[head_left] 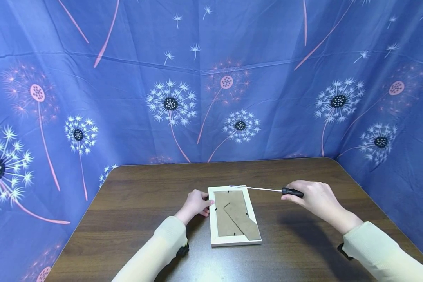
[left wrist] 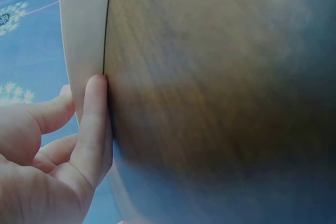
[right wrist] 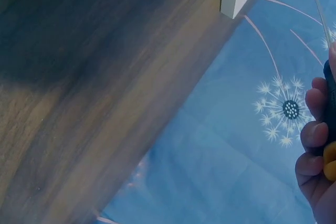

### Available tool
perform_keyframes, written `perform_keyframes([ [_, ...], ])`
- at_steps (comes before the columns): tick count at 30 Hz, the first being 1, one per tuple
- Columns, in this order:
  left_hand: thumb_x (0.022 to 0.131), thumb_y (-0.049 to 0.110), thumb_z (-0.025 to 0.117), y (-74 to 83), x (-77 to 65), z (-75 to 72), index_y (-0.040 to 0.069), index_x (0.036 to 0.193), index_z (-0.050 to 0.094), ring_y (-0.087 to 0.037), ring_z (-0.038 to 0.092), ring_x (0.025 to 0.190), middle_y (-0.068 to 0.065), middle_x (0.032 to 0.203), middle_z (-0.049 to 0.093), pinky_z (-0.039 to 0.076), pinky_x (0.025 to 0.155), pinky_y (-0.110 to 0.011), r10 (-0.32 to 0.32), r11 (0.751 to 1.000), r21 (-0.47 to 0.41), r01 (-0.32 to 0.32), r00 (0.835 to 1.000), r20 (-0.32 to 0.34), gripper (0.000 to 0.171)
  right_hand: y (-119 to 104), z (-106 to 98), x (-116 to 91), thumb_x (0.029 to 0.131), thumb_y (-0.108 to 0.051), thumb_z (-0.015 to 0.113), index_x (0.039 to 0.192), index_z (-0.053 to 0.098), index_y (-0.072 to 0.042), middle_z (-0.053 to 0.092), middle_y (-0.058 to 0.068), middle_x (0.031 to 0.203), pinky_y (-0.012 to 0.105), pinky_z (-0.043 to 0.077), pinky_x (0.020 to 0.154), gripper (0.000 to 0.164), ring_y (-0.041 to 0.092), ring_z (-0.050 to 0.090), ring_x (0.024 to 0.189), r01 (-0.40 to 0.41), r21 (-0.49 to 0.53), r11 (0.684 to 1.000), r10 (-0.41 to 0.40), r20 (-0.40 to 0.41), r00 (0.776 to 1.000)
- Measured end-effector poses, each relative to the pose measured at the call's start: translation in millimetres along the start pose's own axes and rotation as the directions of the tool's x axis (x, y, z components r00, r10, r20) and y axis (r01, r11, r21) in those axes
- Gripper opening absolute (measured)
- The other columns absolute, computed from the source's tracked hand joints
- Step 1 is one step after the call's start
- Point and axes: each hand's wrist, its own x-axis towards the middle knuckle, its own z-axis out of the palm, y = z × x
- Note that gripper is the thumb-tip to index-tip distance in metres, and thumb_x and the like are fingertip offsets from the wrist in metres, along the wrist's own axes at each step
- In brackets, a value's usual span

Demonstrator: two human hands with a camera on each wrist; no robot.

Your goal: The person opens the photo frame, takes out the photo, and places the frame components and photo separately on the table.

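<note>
A white picture frame (head_left: 214, 225) lies back side up on the table, its brown backing board (head_left: 223, 227) and slanted stand leg (head_left: 252, 228) showing. Small black tabs (head_left: 234, 234) sit along the inner edges. My left hand (head_left: 196, 203) pinches the frame's left edge; in the left wrist view, the fingers (left wrist: 93, 114) press its side. My right hand (head_left: 315, 196) grips a screwdriver (head_left: 291, 192) by its black handle, which has a yellow end (right wrist: 330, 162). Its thin shaft points left, the tip over the frame's far edge; whether it touches, I cannot tell.
The brown wooden table (head_left: 144, 203) extends around the frame on all sides. A blue cloth with dandelion prints (head_left: 197, 98) hangs behind and beside it. A dark band (head_left: 183, 250) shows at the left wrist and another (head_left: 344, 251) at the right.
</note>
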Motion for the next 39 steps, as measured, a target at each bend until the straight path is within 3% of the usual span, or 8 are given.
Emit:
perform_keyframes([
  [8,0.087,0.005,0.066,-0.6,0.5,0.4,-0.011,0.127,0.052,-0.012,0.06,0.046,-0.013,0.068,0.064,0.057,0.048,-0.03,-0.011,1.0,-0.007,0.011,1.0,0.001,0.046,-1,13,0,0.066,-0.054,0.074,0.078,0.067,-0.025,0.064,-0.014,0.07,0.023,0.037,0.039,0.033,0.002,0.053,0.051,0.035,0.003,0.999,-0.035,0.033,0.999],
  [16,0.087,0.004,0.066,-1.2,2.2,1.4,-0.012,0.126,0.051,-0.012,0.06,0.045,-0.014,0.067,0.065,0.057,0.047,-0.03,-0.007,0.999,-0.033,0.007,1.0,-0.006,0.046,-1,27,-1,0.058,-0.047,0.08,0.075,0.063,-0.027,0.06,-0.018,0.067,0.024,0.037,0.039,0.031,-0.001,0.05,0.052,0.04,0.025,0.999,-0.041,0.051,0.998],
  [39,0.087,0.005,0.066,0.6,1.0,0.1,-0.009,0.127,0.053,-0.013,0.061,0.047,-0.014,0.068,0.064,0.057,0.049,-0.03,-0.014,1.0,-0.003,0.014,1.0,-0.01,0.044,-8,62,-6,0.061,-0.046,0.081,0.078,0.067,-0.028,0.06,-0.019,0.071,0.022,0.043,0.044,0.028,0.001,0.058,0.06,0.096,0.114,0.989,-0.107,0.093,0.99],
])
